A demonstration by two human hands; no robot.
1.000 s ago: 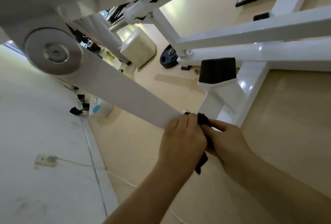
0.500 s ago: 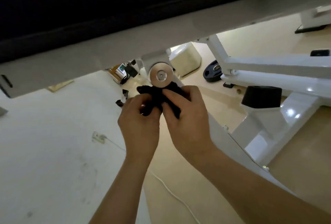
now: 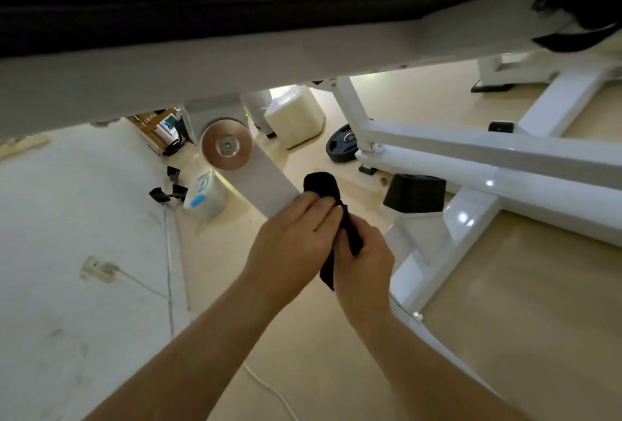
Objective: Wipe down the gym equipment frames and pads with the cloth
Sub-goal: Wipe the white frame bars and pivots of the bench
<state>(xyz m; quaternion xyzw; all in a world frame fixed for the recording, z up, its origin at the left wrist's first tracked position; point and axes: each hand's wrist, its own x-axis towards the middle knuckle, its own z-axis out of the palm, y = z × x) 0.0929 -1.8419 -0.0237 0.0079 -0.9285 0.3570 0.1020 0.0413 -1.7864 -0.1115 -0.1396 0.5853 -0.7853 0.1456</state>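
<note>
Below the pivot disc [image 3: 227, 145], toward five o'clock, both hands, left hand [image 3: 292, 241] and right hand [image 3: 365, 265], have fingers [image 3: 318, 210] pinching the black cloth [image 3: 323, 185] around the white frame bar [image 3: 266, 185], to wipe it.

Both hands — left hand [image 3: 292, 238], right hand [image 3: 365, 260] — press black cloth [image 3: 322, 185] onto white frame bar [image 3: 266, 186].

A black cloth [image 3: 321, 185] — bunched, one end hanging — wraps the white frame bar [image 3: 266, 185] slanting down from a metal disc [image 3: 227, 148].

Glossy beige floor [image 3: 505, 336], white wall [image 3: 67, 252] — wall socket [image 3: 96, 265], dim light
</note>
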